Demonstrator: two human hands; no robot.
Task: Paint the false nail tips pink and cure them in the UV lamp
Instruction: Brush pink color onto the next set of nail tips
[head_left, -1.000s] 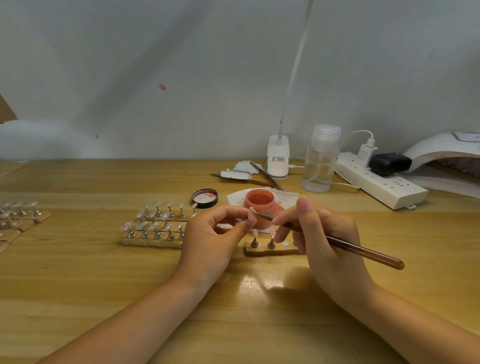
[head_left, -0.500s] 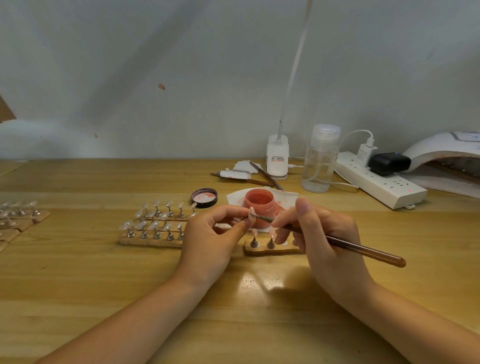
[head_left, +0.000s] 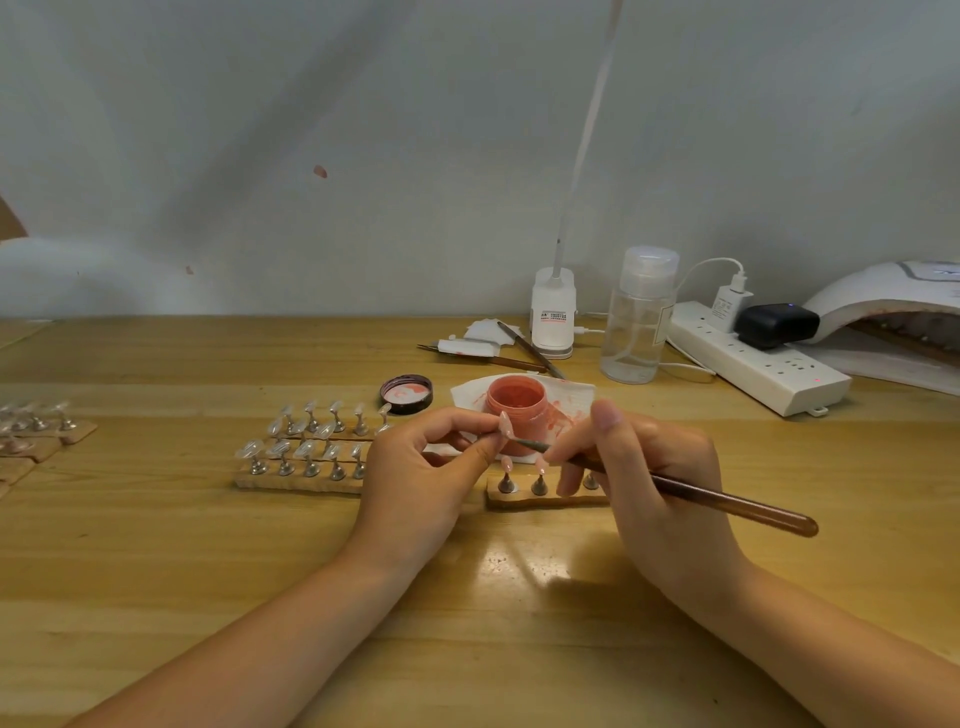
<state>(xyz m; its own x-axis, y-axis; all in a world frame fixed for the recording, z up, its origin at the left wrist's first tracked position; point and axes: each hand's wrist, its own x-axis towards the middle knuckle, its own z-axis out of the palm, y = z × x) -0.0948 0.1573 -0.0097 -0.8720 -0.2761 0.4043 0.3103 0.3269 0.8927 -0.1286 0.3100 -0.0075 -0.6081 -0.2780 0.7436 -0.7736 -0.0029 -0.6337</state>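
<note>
**Pink coat goes on a single nail tip**

A false nail tip, pinched in the left hand above the tabletop, meets the brush gripped by the right hand. Just behind stands the open pink jar; the UV lamp waits far right. A slipped pinch could smear wet polish onto fingers.

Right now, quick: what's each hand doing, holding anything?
Left hand: closed, pinching a nail tip on its stand.
Right hand: closed, gripping the brush, bristles at that tip.
</note>
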